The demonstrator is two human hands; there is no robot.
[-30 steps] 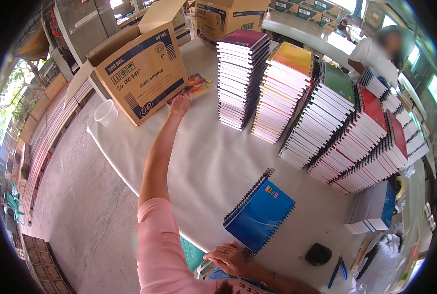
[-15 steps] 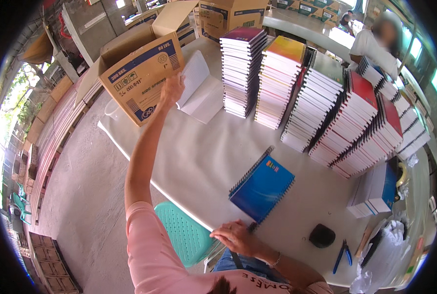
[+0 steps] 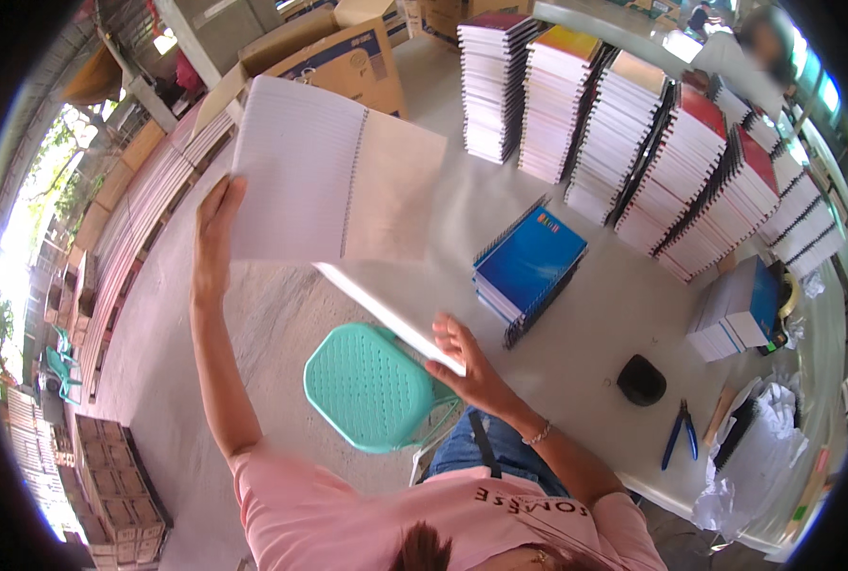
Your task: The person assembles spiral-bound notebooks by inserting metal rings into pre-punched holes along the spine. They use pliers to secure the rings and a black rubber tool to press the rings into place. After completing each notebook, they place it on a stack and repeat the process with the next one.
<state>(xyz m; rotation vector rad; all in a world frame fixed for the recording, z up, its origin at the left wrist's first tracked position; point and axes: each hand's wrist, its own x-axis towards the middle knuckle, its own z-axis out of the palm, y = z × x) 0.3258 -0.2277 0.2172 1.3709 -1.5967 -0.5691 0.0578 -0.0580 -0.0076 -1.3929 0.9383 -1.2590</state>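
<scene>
My left hand [image 3: 213, 243] grips the left edge of an opened spiral notebook [image 3: 295, 176], fingers closed on its pages. Lined pages and a pale blank-looking leaf spread out from the coil, raised above the table's left edge. At the table's front edge, my right hand [image 3: 469, 366] has its fingers stretched and apart, holding nothing. A small pile of blue spiral notebooks [image 3: 538, 252] lies just beyond it on the white table [image 3: 414, 290].
Tall notebook stacks [image 3: 619, 138] line the table's far side, with a person [image 3: 738, 67] behind. An open carton [image 3: 352, 76] stands back left, a green stool [image 3: 371, 390] below the edge. At right are a black rounded object [image 3: 641, 381], blue-handled pliers [image 3: 679, 433] and a plastic bag [image 3: 766, 443].
My left hand has brought the open notebook from beside the carton up and toward me, off the table. My right hand has spread its fingers. The view has shifted.
</scene>
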